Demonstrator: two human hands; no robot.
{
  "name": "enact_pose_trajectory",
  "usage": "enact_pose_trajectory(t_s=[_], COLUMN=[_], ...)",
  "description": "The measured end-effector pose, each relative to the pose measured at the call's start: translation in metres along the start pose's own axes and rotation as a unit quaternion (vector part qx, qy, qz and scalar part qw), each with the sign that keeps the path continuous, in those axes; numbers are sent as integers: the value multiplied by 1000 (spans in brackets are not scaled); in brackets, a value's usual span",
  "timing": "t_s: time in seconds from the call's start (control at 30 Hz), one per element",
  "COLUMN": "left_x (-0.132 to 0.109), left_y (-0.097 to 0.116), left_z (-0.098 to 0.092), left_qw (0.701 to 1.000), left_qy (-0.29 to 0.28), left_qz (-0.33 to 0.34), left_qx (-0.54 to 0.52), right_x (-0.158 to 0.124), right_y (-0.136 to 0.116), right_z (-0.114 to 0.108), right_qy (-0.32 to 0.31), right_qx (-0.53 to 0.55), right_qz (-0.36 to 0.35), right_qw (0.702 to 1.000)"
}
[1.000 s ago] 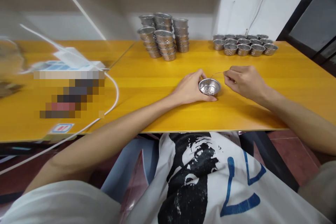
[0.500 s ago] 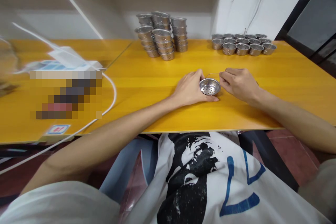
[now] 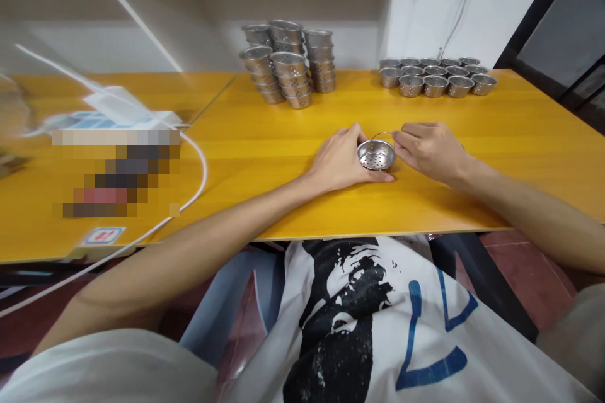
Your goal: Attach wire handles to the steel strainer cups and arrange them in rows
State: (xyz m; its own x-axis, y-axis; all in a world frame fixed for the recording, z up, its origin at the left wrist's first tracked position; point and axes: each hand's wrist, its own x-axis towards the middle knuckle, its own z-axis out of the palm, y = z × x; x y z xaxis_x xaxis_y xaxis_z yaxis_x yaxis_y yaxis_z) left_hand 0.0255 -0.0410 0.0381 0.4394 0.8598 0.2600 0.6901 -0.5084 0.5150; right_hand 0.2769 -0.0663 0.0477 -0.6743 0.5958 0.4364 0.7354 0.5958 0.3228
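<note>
Cup (image 3: 377, 156): mouth up, axis roughly upright
Wire (image 3: 382, 133): arcs sideways above cup's far rim
Left hand (image 3: 338, 154): your fingers hug cup's left
Right hand (image 3: 428, 148): you're pinching wire, cup's right

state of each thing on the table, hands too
Perforated cup: upright
Thin wire: bent in an arc
Left hand: curled around the cup
Right hand: pinching the wire
Stacked cups: mouth up, in columns
Rear-right cups: mouth up, in rows
White cable: curved
White block: state unclear
Pixelated patch: contents hidden
</note>
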Motion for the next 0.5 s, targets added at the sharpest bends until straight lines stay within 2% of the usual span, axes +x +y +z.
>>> enact_pose_trajectory(t_s=[0.3,0.5], left_x=[-2,0], left_y=[-3,-12], left_z=[5,7], left_qw=[999,991], left_qy=[22,29], left_qz=[26,131], left_qx=[3,-25], right_x=[3,4], right_y=[-13,-10], right_z=[-3,1], right_qy=[-13,4], right_qx=[-15,34], right_qz=[43,83], right_qw=[999,996])
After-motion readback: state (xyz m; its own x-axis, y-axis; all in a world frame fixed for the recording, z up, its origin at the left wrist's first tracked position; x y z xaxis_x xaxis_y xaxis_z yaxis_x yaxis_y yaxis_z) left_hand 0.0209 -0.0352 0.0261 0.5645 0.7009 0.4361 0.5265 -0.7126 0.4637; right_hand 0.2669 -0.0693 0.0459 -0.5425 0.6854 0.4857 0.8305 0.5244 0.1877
